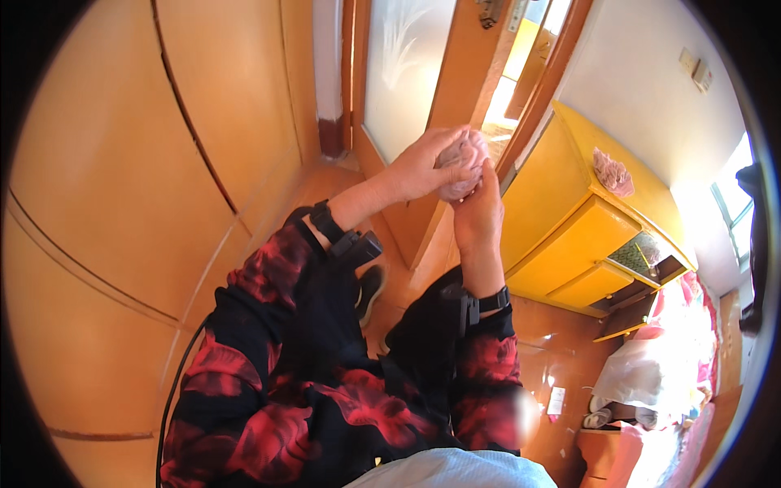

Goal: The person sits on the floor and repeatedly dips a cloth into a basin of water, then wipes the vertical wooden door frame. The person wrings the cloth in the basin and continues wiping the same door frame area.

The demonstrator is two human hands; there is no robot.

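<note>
A crumpled pink bundle [465,154] of thin, soft material is held between both hands in front of the half-open door. My left hand [426,160] grips it from the left, with its thumb side across the front. From below and right, my right hand [481,210] clasps it, thumb pressed on its near side. Small white dots show at the bundle's lower edge. Its far side is hidden by my fingers. A similar ruffled pink bundle [612,172] lies on top of the yellow cabinet [555,238] to the right.
A wooden door with a frosted glass panel [406,67] stands ajar ahead. Large wooden panels [110,158] rise on the left. The cabinet's lower drawer [628,320] is pulled out. Beside it are pale bedding [634,372] and shoes [598,418]. A white paper [556,401] lies on the floor.
</note>
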